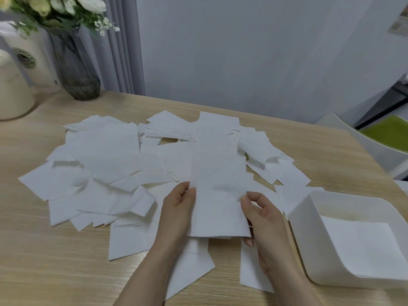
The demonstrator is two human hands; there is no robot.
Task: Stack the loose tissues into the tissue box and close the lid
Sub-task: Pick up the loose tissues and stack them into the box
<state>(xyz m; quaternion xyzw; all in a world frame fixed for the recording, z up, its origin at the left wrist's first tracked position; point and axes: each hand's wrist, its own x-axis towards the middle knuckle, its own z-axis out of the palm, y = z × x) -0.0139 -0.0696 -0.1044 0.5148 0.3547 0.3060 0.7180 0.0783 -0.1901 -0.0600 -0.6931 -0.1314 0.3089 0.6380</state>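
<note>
Tissues [123, 173] lie scattered and overlapping across the middle of the wooden table [44, 261], too many and too layered for me to count; edges vanish under one another. I hold one folded tissue [218, 195] upright-ish above the pile, my left hand [176, 208] pinching its left edge between thumb and fingers, my right hand [262, 219] pinching the right edge, thumb on top, other fingers tucked behind the sheet where I cannot see them. One white tissue box [309, 228] sits open just right of my right hand, its far corner cut off by the frame; at least one tissue lies flat inside. I cannot make out a lid. At the table's far left stand one dark glass vase [77, 69] of white flowers and one cream container [13, 89], partly cropped. Behind is a pale grey wall [242, 51] with a curtain, and a green-seated chair [388, 133] at the right edge.
</note>
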